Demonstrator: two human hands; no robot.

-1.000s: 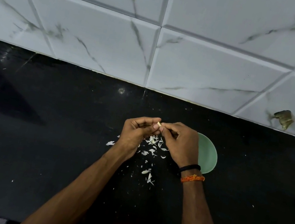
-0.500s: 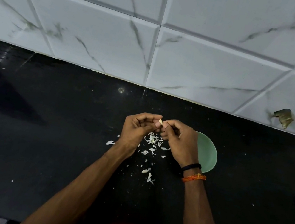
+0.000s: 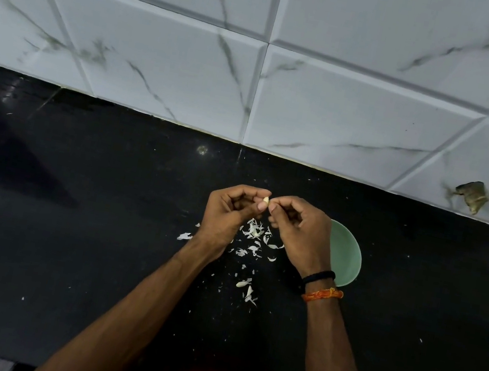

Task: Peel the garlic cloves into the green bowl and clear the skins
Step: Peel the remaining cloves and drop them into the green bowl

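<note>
garlic clove [image 3: 265,200] pinched between left hand [image 3: 228,215] and right hand [image 3: 300,231] — above skins [image 3: 252,235]

Black countertop [image 3: 73,220]: green bowl [image 3: 344,258] on it, garlic skins [image 3: 255,239] scattered just beside the bowl.

Two hands meet above the table [image 3: 73,220], the left hand [image 3: 225,214] and right hand [image 3: 300,231] pinching a clove [image 3: 265,200] between them. Skins [image 3: 251,242] lie scattered on the table beneath; a bowl [image 3: 346,259] sits right of the right hand, a tiled wall [image 3: 162,50] behind.
</note>
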